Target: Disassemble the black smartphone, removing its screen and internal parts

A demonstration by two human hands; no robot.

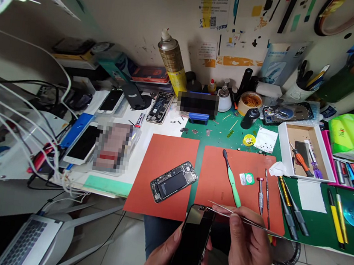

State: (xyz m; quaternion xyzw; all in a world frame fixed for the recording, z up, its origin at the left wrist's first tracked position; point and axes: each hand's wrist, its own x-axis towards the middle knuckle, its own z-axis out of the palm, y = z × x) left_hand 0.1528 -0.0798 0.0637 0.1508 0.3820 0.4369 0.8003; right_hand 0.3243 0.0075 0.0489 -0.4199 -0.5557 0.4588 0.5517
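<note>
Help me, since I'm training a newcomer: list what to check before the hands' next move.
1. Screen held: ok, the left hand grips it.
2. Tweezers held: ok, in the right hand, tips by the screen's top edge.
3. Tips touching the screen: cannot tell.
4. Phone body apart from the screen: ok, it lies open on the left orange mat.
5. Screen laid down: not ok, held up.

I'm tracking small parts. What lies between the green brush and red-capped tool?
A green and white piece on the orange mat, in the head view.
</note>
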